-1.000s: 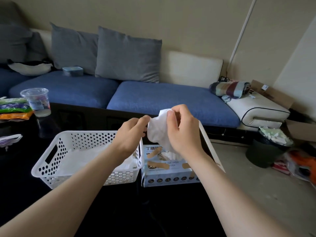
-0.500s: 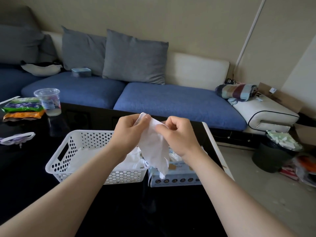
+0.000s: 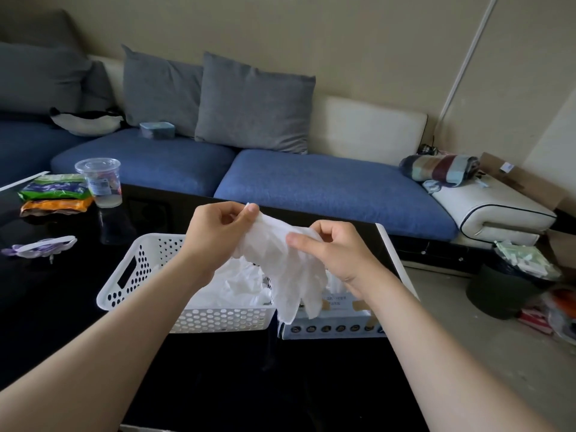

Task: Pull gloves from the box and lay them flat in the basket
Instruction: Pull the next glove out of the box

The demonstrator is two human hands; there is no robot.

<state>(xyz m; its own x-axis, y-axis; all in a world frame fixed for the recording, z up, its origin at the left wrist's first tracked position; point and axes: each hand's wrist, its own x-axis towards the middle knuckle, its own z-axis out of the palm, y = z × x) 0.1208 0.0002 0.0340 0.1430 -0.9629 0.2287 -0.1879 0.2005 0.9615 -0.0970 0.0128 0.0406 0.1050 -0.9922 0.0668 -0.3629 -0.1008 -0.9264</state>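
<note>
A home living room, shown by the blue sofa (image 3: 327, 185) with grey cushions (image 3: 252, 102), a folded blanket (image 3: 439, 166) and a black tabletop (image 3: 46, 307).

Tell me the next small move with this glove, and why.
Probably shift both hands left and lower the glove flat into the basket. The left hand and right hand each pinch its top edge, and it hangs spread out in front of the glove box, beside the basket.

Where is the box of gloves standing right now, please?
In the head view, the glove box stands on the black table right of centre, just right of the white basket, partly behind the held glove.
</note>
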